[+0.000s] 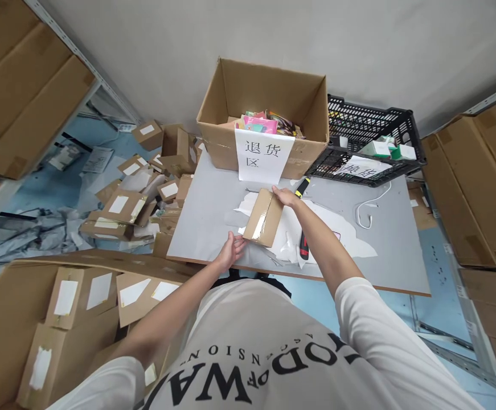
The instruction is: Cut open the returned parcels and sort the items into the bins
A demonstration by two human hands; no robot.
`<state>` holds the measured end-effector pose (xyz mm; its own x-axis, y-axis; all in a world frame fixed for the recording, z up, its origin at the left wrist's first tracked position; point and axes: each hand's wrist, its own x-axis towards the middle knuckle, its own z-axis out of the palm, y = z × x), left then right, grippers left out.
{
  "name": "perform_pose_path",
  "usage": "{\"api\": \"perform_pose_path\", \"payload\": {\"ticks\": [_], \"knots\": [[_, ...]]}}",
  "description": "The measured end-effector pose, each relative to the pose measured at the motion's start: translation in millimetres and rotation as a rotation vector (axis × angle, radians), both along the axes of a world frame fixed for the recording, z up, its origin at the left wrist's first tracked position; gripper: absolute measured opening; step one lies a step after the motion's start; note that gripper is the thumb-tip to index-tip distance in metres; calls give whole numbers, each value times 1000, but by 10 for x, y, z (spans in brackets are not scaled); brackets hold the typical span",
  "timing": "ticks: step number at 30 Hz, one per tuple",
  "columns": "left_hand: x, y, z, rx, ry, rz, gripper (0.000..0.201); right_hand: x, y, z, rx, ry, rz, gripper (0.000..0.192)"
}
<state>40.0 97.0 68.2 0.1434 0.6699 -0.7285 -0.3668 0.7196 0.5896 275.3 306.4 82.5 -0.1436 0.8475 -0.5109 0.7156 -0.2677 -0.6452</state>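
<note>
A small cardboard box (263, 219) with clear tape along its top is over white paper (345, 230) on the grey table. My right hand (285, 196) grips its far right corner, thumb along the edge. By the near left corner is my left hand (231, 250), palm turned up and fingers stretched out; whether the fingertips touch the box I cannot tell. A yellow-and-black handle (302, 187) shows beyond my right wrist. A red-and-black tool end (304, 246) lies on the near side of that forearm, which hides what is between.
An open carton (220, 142) with colourful packets stands at the table's back, beside a black crate (373, 173) with small boxes. A white cable (359, 213) lies at right. Loose boxes (122, 206) pile up left; a large box (0, 319) is near my left arm.
</note>
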Motion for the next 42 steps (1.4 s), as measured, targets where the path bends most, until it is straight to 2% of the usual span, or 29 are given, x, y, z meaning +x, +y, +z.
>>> {"api": "perform_pose_path", "payload": {"ticks": [3,6,8,10,13,16,21,27,34,38,42], "knots": [[-130,212,-3,-2,234,-195,65,45,-153,29,134,109,-48,74],[-193,501,-5,89,316,-265,66,99,-474,16,228,251,-305,74],[-175,697,-3,148,250,-248,68,116,-786,-16,158,433,-470,73],[-121,860,1,167,142,-210,72,99,-1123,-52,-13,641,-568,73],[-25,989,5,137,-7,-180,77,14,-1512,-72,-192,801,-615,73],[37,987,5,127,-111,-244,77,-86,-1646,-32,-242,882,-584,67],[59,918,16,168,-118,-303,76,-132,-1587,80,-248,902,-515,60],[67,797,74,205,-144,-206,74,-51,-1438,217,-229,803,-438,60],[266,378,127,245,-284,-7,73,8,-747,381,-181,527,-197,68],[490,130,100,239,-319,12,72,-105,-427,345,-79,348,-77,68],[652,-5,61,197,-337,11,72,-215,-311,243,-21,215,36,64]]}}
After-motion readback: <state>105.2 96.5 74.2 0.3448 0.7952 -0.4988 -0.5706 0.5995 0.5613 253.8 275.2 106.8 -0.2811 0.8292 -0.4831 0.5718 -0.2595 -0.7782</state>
